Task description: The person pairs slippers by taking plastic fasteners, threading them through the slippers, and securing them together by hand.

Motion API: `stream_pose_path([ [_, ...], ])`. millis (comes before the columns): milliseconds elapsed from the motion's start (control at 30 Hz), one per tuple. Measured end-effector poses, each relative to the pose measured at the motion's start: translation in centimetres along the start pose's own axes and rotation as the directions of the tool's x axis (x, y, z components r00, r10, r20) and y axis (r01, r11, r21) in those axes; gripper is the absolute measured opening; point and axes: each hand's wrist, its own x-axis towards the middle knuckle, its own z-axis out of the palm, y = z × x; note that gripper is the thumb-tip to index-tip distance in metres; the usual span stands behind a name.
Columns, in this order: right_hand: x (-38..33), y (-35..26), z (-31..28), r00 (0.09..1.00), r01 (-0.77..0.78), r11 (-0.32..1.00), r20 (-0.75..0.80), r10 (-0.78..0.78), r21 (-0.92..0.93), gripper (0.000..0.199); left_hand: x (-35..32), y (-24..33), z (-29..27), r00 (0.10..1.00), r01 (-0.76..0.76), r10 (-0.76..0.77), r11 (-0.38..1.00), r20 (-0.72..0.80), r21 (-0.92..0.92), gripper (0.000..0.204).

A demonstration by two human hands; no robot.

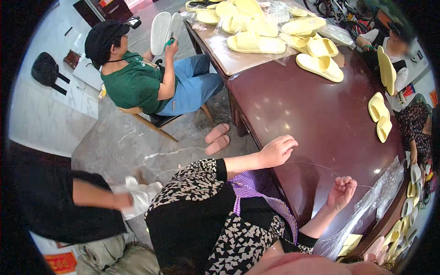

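- I am seeing the left hand [276,152] hanging over the left edge of the table [279,105], its fingers bending and gathering loosely; whether they are pinching anything I cannot tell
- I am finding the right hand [341,193] nearer and further right, its fingers curling in tightly and closing on a clear thread [317,164]
- The clear thread is running in a shallow arc between the two hands, above the table, and is extending a little past the right hand toward the right
- A bundle of clear strands [350,227] is lying along the near right part of the table, with crinkled clear plastic [388,185] sitting by its farther end
- Beyond that, a pair of yellow slippers [379,117] is resting near the right edge
- At the far end, a heap of yellow slippers [256,43] is lying, some in clear wrapping
- On the left, a seated person in a green shirt [133,85] is holding up white slippers [160,34], while pink slippers [217,138] are lying on the floor [178,156]
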Motion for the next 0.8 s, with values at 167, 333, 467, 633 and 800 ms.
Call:
stream_pose_path([
  [167,-0.3,0.3,-0.7,0.999,-0.013,1.0,-0.045,0.014,0.029,0.013,0.2,0.0,-0.4,1.0,0.014,-0.014,1.0,0.02,-0.014,0.022],
  [333,0.0,0.6,0.1,0.988,-0.061,0.998,-0.14,0.06,-0.005,0.014,0.8,0.3,0.0,0.999,0.021,-0.021,1.0,0.024,-0.003,0.02],
  [467,0.2,1.2,0.2,0.971,-0.057,0.998,-0.233,0.055,0.0,0.013,0.8,0.4,0.5,0.998,-0.002,0.004,0.999,0.061,-0.033,0.019],
  [633,0.2,0.9,0.2,0.976,-0.047,0.996,-0.21,0.06,0.07,0.012,1.0,0.7,1.2,0.996,0.052,-0.049,0.998,0.07,-0.045,0.019],
  [800,-0.1,1.3,0.4,0.98,-0.068,0.995,-0.184,0.08,0.073,0.011,0.8,0.4,1.1,0.998,0.016,-0.016,1.0,0.062,-0.011,0.02],
])
